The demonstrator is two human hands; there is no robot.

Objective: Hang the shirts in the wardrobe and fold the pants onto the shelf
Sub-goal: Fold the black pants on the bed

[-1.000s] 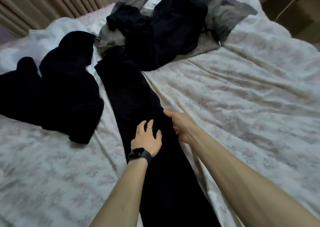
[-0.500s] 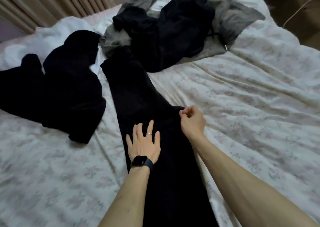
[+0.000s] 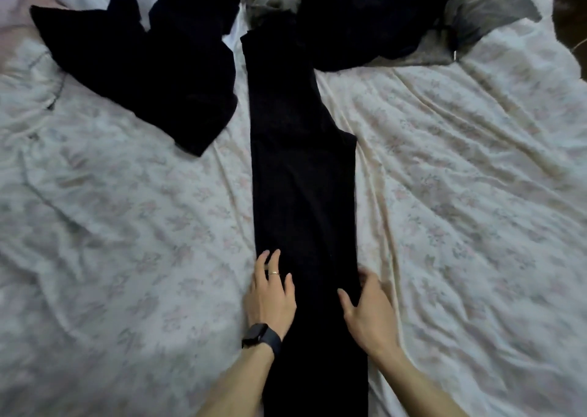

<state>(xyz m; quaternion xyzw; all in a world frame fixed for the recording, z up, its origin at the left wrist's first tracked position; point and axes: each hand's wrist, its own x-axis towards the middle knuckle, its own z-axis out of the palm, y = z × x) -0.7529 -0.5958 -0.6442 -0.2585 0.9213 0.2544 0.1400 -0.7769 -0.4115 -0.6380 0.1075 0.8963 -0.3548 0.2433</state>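
Currently black pants (image 3: 301,169) lie lengthwise on the bed (image 3: 460,194), between both hands. Left hand (image 3: 270,292) and right hand (image 3: 370,308) rest spread flat on the edges. Risk: uneven smoothing drags the fabric, skewing the fold.

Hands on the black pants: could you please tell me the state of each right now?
Left hand: open, fingers flat on the left edge of the pants.
Right hand: open, fingers spread on the pants' right edge, holding nothing.
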